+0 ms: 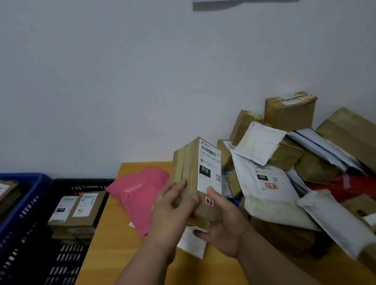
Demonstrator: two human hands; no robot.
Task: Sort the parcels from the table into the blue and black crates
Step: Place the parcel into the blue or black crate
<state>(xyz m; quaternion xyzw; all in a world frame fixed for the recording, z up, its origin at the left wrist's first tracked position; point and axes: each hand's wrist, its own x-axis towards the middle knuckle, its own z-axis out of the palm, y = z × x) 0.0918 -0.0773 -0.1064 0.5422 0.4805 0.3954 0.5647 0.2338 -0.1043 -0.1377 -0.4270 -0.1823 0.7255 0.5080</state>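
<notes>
Centre frame: brown labelled parcel upright, left hand fingers curled against its side, right hand cupping its base.

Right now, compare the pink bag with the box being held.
The pink bag is a soft, flat mailer with no label showing; the held box is rigid brown cardboard with a white label reading 010. The pink bag lies on the table; the held box is up on end, gripped by the left hand and right hand. Both are unsorted.
</notes>
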